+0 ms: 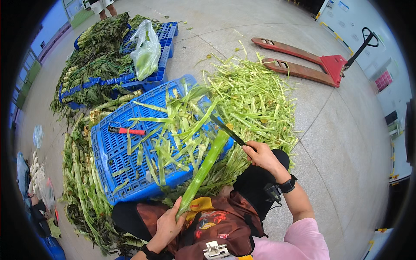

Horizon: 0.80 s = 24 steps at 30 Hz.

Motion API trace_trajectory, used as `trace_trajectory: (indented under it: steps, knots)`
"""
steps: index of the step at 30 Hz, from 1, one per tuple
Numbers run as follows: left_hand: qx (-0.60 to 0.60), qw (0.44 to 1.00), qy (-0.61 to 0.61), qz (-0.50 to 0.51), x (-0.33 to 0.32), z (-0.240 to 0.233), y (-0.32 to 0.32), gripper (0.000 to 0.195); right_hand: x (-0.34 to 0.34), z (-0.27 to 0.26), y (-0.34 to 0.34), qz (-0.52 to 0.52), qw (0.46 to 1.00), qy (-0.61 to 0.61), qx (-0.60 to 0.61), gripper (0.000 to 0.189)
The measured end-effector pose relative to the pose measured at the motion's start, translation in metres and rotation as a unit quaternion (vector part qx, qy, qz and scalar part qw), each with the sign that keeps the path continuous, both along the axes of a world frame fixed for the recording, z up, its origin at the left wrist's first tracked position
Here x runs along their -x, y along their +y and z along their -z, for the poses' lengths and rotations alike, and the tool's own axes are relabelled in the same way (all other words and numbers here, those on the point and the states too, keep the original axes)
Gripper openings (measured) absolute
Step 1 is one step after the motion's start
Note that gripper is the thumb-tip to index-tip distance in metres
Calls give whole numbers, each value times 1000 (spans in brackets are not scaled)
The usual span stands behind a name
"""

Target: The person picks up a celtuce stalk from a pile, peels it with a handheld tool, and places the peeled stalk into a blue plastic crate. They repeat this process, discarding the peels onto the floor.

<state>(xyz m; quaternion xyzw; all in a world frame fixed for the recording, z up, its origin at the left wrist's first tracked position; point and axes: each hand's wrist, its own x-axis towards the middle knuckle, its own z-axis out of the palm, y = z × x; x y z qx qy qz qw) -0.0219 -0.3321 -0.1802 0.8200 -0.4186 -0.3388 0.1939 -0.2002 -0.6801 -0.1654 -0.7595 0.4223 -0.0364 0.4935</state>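
My left hand (168, 224) grips the lower end of a peeled green celtuce stem (202, 172), which slants up and away over the near edge of a blue plastic crate (113, 162). In my right hand (261, 157) is the handle of a knife with a long dark blade (224, 125). The blade lies just beyond the stem's far end; whether they touch I cannot tell. Strips of green peel (182, 128) are strewn over the crate's slotted surface. A red-handled peeler (131, 131) rests among them at the left.
A large heap of peelings (256, 94) covers the floor beyond the crate. Unpeeled celtuce stalks (79, 175) lie to the left. Leafy bundles and a plastic bag (146, 52) sit on a blue pallet (169, 35). A red pallet jack (330, 66) stands at right; a person (102, 6) stands far back.
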Motion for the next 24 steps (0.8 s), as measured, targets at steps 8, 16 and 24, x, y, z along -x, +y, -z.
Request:
trace_trajectory:
  steps: [8, 16, 24]
  knots:
    - [0, 1000, 6, 10, 1, 6, 1, 67, -6, -14, -18, -55, 994, 80, -41, 37]
    - [4, 999, -29, 27, 2, 16, 4, 69, -20, 16, -18, -87, 988, 128, -29, 41]
    - [103, 960, 244, -93, -44, -17, 2, 35, 9, 55, -47, -22, 976, 49, 209, 37]
